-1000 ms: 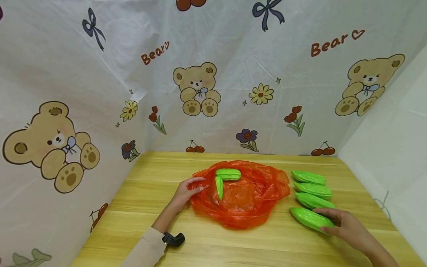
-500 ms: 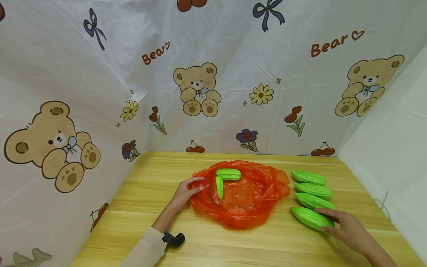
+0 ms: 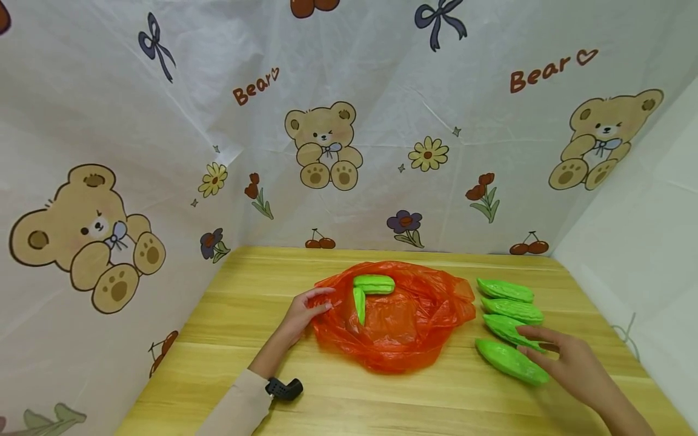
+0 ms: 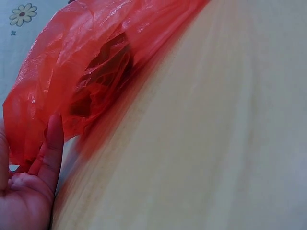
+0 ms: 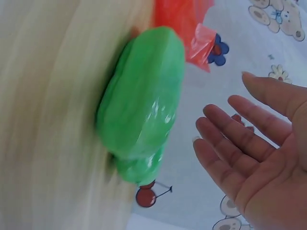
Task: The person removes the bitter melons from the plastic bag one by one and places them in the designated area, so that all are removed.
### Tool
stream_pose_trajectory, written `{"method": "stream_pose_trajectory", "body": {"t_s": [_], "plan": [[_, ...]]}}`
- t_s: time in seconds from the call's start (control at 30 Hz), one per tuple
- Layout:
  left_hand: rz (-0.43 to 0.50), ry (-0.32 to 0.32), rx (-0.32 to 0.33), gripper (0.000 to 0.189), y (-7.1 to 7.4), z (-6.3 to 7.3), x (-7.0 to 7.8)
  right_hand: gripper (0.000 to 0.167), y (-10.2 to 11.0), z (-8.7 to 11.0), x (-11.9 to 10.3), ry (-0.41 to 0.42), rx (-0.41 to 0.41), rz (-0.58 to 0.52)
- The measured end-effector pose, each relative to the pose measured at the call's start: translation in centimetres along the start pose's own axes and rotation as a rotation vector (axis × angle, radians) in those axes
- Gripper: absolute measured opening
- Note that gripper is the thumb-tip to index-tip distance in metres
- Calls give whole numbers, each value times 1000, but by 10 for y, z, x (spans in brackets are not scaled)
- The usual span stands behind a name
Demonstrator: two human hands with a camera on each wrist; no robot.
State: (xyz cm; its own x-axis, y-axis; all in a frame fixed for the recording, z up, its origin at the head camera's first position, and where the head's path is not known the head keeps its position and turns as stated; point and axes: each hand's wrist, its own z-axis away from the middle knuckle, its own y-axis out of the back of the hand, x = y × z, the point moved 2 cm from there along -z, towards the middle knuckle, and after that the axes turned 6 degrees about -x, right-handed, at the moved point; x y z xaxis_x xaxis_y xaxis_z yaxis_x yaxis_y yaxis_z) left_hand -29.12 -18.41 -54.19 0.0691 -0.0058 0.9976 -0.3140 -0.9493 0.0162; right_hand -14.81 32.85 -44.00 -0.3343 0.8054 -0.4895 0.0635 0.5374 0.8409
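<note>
Your right hand (image 3: 574,364) is spread wide, holding nothing; the front green gourd (image 3: 506,360) lies by its fingertips, toward nine o'clock, pointing ten-to-four; your faraway left hand (image 3: 297,316) holds the red bag (image 3: 394,358)

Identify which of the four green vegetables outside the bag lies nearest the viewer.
The front green vegetable, lowest in the head view; the other three lie behind.

The right hand (image 3: 572,366) had let go of the front green gourd (image 3: 509,361): its fingers (image 5: 240,133), which had pinched that gourd's right end a second earlier, had parted and lifted above it. More of that end had come into sight, while the fingers had come to partly cover the next gourd (image 3: 503,327), just behind the front one.
</note>
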Motion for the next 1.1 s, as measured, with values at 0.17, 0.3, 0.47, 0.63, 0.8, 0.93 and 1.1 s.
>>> {"method": "stream_pose_trajectory", "body": {"t_s": [0.17, 0.3, 0.47, 0.63, 0.8, 0.93, 1.1], "plan": [[20, -1, -4, 40, 1, 0, -1, 31, 1, -10, -27, 5, 64, -40], [37, -3, -5, 41, 1, 1, -1, 31, -3, -19, -48, 6, 65, -98], [52, 6, -6, 41, 1, 0, -2, 30, -13, -31, -68, 51, 53, -168], [62, 12, -1, 41, 0, 1, 0, 33, -22, -45, -83, 68, 29, -233], [66, 6, -4, 42, 0, 0, 1, 39, -29, -60, -94, 61, -20, -262], [63, 4, -9, 42, 0, 0, 1, 42, -36, -72, -100, 60, -51, -268], [75, 3, -9, 41, 2, -1, -2, 44, -44, -91, -106, 80, -82, -310]]}}
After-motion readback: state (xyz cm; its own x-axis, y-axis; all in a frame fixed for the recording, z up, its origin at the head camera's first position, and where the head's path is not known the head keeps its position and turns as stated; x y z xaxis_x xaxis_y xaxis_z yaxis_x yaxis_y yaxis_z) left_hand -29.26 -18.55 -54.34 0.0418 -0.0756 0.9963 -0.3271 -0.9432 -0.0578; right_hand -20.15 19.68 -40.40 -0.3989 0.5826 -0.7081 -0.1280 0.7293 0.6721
